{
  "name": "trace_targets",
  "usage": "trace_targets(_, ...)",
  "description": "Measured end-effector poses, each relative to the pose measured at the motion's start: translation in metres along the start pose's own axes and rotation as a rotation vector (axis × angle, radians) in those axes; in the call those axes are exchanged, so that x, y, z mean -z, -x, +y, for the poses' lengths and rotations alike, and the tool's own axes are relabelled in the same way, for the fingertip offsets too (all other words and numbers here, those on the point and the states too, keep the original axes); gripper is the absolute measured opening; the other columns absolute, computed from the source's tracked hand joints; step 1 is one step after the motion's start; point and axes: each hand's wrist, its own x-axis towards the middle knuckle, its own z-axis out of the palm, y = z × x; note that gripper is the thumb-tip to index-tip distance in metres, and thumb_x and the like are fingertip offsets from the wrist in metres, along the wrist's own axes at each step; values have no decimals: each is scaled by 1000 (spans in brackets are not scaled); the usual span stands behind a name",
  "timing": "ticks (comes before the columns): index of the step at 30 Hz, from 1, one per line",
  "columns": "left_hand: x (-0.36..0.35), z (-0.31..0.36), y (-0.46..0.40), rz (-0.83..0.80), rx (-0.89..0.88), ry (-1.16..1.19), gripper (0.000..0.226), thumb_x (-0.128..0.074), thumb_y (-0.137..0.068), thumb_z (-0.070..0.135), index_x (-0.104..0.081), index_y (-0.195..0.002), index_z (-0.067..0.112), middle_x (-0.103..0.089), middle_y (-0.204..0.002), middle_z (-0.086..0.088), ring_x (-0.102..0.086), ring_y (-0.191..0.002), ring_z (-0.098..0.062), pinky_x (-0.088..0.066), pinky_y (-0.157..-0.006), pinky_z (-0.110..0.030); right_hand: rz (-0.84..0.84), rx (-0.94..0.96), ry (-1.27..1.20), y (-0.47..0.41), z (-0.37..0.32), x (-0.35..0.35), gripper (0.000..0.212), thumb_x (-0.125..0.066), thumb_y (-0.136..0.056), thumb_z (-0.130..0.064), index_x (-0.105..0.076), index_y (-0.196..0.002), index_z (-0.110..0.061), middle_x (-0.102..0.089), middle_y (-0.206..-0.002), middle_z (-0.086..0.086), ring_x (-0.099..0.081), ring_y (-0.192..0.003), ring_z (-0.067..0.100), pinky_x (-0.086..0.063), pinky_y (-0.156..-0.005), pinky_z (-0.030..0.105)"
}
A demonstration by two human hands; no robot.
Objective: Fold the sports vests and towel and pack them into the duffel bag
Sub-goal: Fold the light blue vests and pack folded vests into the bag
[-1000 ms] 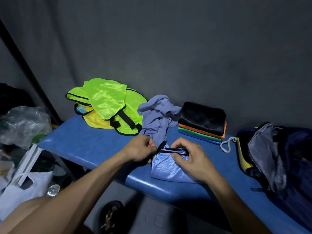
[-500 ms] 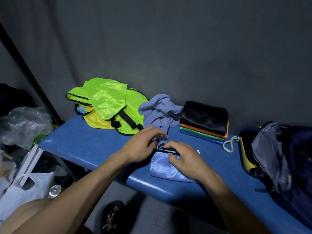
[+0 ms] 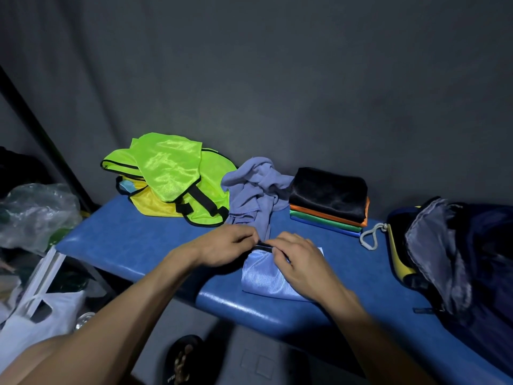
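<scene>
A light blue vest [image 3: 263, 276] with black trim lies partly folded at the front of the blue padded bench [image 3: 138, 245]. My left hand [image 3: 224, 245] pinches its black trim at the top left edge. My right hand [image 3: 299, 259] lies over the vest and pinches the same trim from the right. Behind them a crumpled lavender towel [image 3: 255, 190] lies against the wall. Unfolded neon green and yellow vests [image 3: 169, 173] are heaped at the back left. A stack of folded vests [image 3: 330, 198], black on top, sits at the back right. The dark duffel bag [image 3: 458, 259] stands open at the far right.
A white cord loop [image 3: 370, 237] lies between the folded stack and the bag. Plastic bags [image 3: 36, 215] and clutter fill the floor to the left of the bench. A dark sandal [image 3: 180, 359] lies on the floor below the bench edge. A grey wall runs behind.
Both hands have pushed the vest's black-trimmed edge away from me, toward the towel, and closed in on each other, flattening the fold against the bench.
</scene>
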Motion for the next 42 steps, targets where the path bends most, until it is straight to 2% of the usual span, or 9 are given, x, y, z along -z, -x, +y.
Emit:
trace_targets(6,0,-2,-6,49,66,-91,35,-45,-108,33,-47,-75,21,-49,-69,9,-45,-63,-6,-32,-60,-22,22,-35,2,1,0,1,42,-36,-101,-31,-65,-131,-27,-57,-103,-11,-53,-96,13,-42,-84,35)
trace_targets(11,-4,-2,-7,83,173,-342,20,-54,-99,33,-54,-84,21,-58,-81,4,-56,-79,-24,-44,-67,-36,0,-54,62,0,2,-4,43,-35,-101,-29,-64,-132,-29,-59,-103,-8,-54,-97,17,-42,-85,36)
trace_targets(14,1,5,-4,318,-64,-278,10,-61,-91,20,-60,-95,28,-59,-94,10,-58,-91,-15,-49,-77,-33,20,-45,65,0,3,-5,37,-39,-104,-26,-64,-131,-29,-59,-102,-6,-54,-97,18,-41,-84,37)
trace_targets(17,3,17,0,204,-239,-122,10,-62,-96,30,-70,-98,24,-66,-95,12,-59,-91,-5,-46,-83,-25,15,-36,54,-1,4,-6,29,-41,-104,-25,-66,-119,-26,-57,-97,-4,-54,-94,20,-41,-83,38)
trace_targets(19,-1,18,1,115,-214,-162,16,-67,-94,38,-71,-99,24,-69,-95,12,-60,-89,-6,-47,-80,-28,31,-29,3,-1,4,-5,28,-43,-104,-26,-67,-120,-25,-61,-100,-4,-54,-96,19,-42,-85,37)
trace_targets(29,-13,10,2,207,-151,-202,17,-57,-101,38,-49,-88,30,-56,-79,14,-49,-77,-6,-39,-68,-30,137,-96,-139,40,50,35,12,-64,-97,-40,-68,-99,-29,-64,-94,-18,-59,-93,3,-45,-78,23)
trace_targets(33,-15,13,2,244,-150,-203,18,-54,-103,36,-46,-89,28,-56,-78,11,-48,-73,-8,-40,-66,-31,171,-124,-149,48,60,37,11,-66,-97,-35,-72,-103,-28,-67,-101,-20,-61,-99,1,-48,-86,24)
trace_targets(39,-19,16,1,287,-121,-221,20,-55,-103,35,-43,-89,29,-49,-71,17,-46,-68,-1,-31,-59,-29,258,-183,-139,43,52,29,11,-70,-93,-21,-67,-83,-24,-66,-80,-13,-60,-81,7,-49,-71,31)
trace_targets(42,-19,15,2,293,-106,-227,20,-56,-103,37,-44,-91,27,-54,-74,13,-48,-68,-8,-41,-60,-33,264,-226,-133,38,53,29,12,-67,-96,-21,-67,-85,-23,-65,-78,-14,-60,-76,7,-50,-70,35)
